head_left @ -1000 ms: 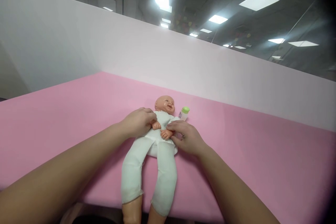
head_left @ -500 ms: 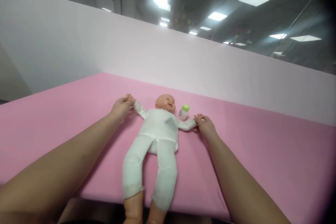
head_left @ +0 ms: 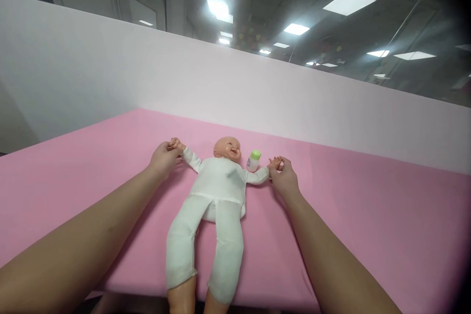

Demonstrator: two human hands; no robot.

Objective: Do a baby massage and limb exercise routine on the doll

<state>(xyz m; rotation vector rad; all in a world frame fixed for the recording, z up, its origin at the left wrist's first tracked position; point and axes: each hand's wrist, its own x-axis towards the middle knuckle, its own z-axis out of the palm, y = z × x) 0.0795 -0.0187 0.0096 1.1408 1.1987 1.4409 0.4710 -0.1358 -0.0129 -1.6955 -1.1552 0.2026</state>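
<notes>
A baby doll (head_left: 221, 181) with a white cloth body lies on its back, its arms spread and its lower legs reaching past the near edge of the pink surface. My left hand (head_left: 164, 159) is closed around the doll's hand on the left side. On the other side, my right hand (head_left: 285, 176) grips the doll's other hand between thumb and fingers; the small plastic fingers poke out above. Beside the doll's head stands a small bottle (head_left: 253, 162) with a green cap, a little tilted in view, touched by neither hand.
The pink-covered table (head_left: 353, 216) stretches to both sides. A white partition (head_left: 235, 88) rises along its back edge, and another white panel closes off the left. Beyond are a door (head_left: 138, 5) and lit ceiling panels (head_left: 349, 3).
The view has tipped slightly, so everything sits a bit lower and further left. My right fingers have shifted a little on the doll's hand; both hands keep hold.
</notes>
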